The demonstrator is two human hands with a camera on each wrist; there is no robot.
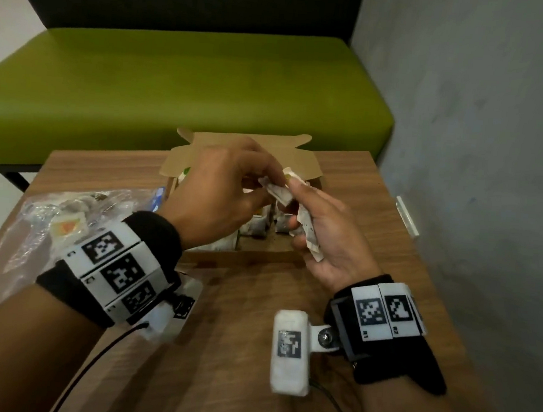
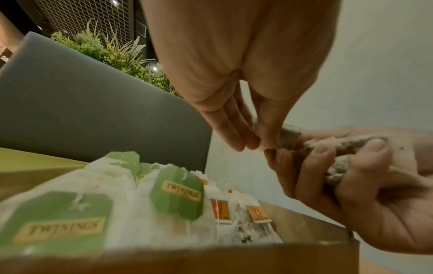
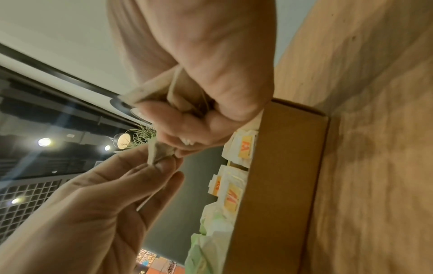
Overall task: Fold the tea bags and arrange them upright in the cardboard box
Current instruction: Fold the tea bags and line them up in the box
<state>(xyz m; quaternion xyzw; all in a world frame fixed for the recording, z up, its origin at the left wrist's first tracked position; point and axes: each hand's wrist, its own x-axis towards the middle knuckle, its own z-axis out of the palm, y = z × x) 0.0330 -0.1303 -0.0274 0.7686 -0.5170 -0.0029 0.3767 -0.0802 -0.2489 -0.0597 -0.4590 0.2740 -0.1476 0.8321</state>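
Over the open cardboard box both hands work on a pale tea bag. My left hand pinches one end of it between thumb and fingers. My right hand, palm up, grips the other end and holds more crumpled bag paper in its palm. The left wrist view has the left fingertips nipping the tea bag against the right hand. Upright bags with green tags and yellow tags fill the box. In the right wrist view the tea bag sits between both hands.
A clear plastic bag with loose tea bags lies on the wooden table left of the box. A green bench stands beyond the table's far edge. A grey wall runs close along the table's right side.
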